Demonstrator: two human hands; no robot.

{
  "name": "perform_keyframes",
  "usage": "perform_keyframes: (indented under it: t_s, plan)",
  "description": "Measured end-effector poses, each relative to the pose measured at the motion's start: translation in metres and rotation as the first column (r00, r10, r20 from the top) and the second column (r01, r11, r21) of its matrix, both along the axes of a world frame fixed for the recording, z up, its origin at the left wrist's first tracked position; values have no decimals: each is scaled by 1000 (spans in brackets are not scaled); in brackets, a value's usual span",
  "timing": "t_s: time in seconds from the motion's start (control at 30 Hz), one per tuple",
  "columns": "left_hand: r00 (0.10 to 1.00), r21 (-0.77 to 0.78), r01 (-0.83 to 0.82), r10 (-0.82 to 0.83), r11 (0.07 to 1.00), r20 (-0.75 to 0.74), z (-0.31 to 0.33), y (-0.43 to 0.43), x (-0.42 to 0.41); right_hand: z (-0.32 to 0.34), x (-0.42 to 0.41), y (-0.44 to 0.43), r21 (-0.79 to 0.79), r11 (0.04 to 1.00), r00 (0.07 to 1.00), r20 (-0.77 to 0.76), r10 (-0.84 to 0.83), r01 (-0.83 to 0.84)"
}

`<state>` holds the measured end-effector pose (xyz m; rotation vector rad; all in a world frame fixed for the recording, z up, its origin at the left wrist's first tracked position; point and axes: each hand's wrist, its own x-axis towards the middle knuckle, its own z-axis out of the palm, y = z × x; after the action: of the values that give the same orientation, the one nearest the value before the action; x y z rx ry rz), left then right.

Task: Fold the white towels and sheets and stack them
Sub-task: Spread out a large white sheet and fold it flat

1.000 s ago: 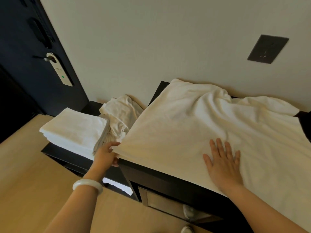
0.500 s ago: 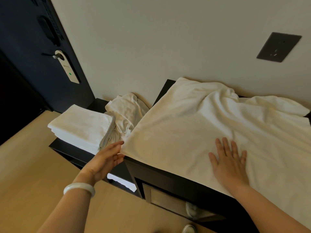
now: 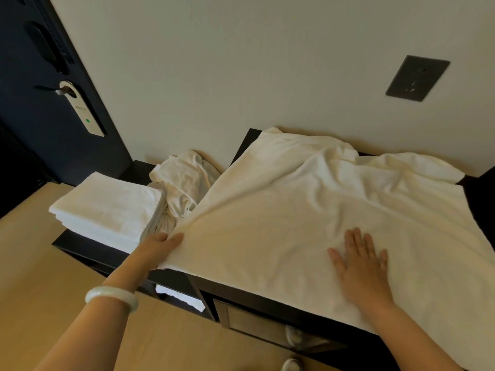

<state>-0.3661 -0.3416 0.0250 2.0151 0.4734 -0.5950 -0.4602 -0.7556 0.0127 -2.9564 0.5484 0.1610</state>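
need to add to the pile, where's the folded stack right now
In the head view the folded stack sits on the low dark shelf at left, just left of the crumpled cloth.

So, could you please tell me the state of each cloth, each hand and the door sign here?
Large towel: spread on the dark cabinet, wrinkled, unfolded.
Towel stack: folded, neatly piled.
Small cloth: crumpled, unfolded.
Left hand: at the large towel's near corner; grip unclear.
Right hand: fingers straight, flat on the large towel.
Door hanger: hanging on the handle.
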Motion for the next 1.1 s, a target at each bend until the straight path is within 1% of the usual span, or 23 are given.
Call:
perform_keyframes:
  t_s: [0.1, 0.13, 0.2, 0.23, 0.3, 0.33, 0.37, 0.4, 0.43, 0.5, 0.53, 0.57, 0.6, 0.63, 0.67, 0.7, 0.73, 0.77, 0.83, 0.9, 0.97, 1.03, 1.1]
  plan:
    - [990, 1, -136, 136, 991, -23, 9, -24, 32, 11, 14, -13, 70, 998, 975, 223, -13, -3]
    - [989, 27, -146, 146, 989, -12, 11, -32, 43, 13, 19, -18, 77, 997, 969, 245, -10, -9]
    - [990, 21, -142, 141, 990, 28, 10, -42, 61, 11, 26, -21, 55, 998, 984, 177, 20, -30]
    - [986, -56, -164, 166, 985, 23, 6, -44, 68, 6, 26, -21, 37, 998, 990, 134, 36, -41]
    - [974, -221, -227, 220, 948, -56, -3, -46, 75, -4, 24, -20, -6, 998, 994, 93, 65, -65]
    - [974, -253, -224, 209, 941, -86, -8, -46, 78, -7, 23, -21, -26, 996, 993, 81, 82, -80]
    - [977, -246, -210, 195, 946, -85, -14, -45, 80, -9, 21, -22, -41, 995, 993, 71, 94, -92]
    - [976, -223, -217, 213, 950, -43, -22, -44, 81, -10, 20, -23, -51, 994, 993, 62, 101, -98]
    - [969, -173, -236, 244, 956, 28, -29, -40, 82, -11, 19, -25, -57, 993, 993, 59, 105, -102]
    - [944, 18, -284, 276, 959, 182, -39, -27, 82, -13, 18, -26, -69, 992, 993, 52, 108, -105]
    - [936, 97, -299, 272, 949, 222, -44, -19, 83, -13, 18, -25, -78, 991, 993, 48, 111, -107]
    - [939, 119, -298, 268, 947, 218, -47, -12, 83, -13, 18, -24, -87, 990, 993, 41, 114, -110]
    - [941, 56, -304, 291, 951, 172, -48, -9, 83, -12, 18, -24, -94, 990, 993, 33, 113, -110]
    - [945, -55, -314, 317, 948, 83, -45, -12, 83, -11, 18, -24, -95, 990, 994, 29, 109, -106]
    - [952, -161, -304, 306, 939, -13, -39, -16, 83, -10, 18, -24, -87, 991, 994, 26, 105, -102]
    - [964, -241, -264, 249, 934, -89, -33, -22, 86, -10, 18, -23, -75, 992, 994, 25, 102, -100]
    - [975, -302, -214, 182, 929, -130, -28, -28, 89, -10, 18, -23, -66, 993, 995, 24, 101, -99]
    - [980, -343, -181, 140, 922, -141, -22, -35, 94, -10, 18, -23, -64, 993, 995, 26, 100, -98]
    - [986, -380, -165, 139, 910, -94, -10, -50, 101, -10, 18, -23, -68, 993, 995, 28, 97, -95]
    - [981, -316, -167, 189, 934, 40, -5, -62, 107, -10, 18, -24, -64, 993, 995, 31, 98, -96]
    - [951, -215, -223, 261, 951, 165, -4, -69, 111, -10, 18, -25, -61, 992, 993, 27, 113, -111]
    - [932, -95, -257, 273, 962, 239, -3, -75, 110, -9, 18, -25, -55, 990, 991, 31, 128, -126]
    - [927, -25, -263, 260, 965, 269, -2, -81, 110, -9, 17, -25, -45, 991, 991, 40, 131, -129]
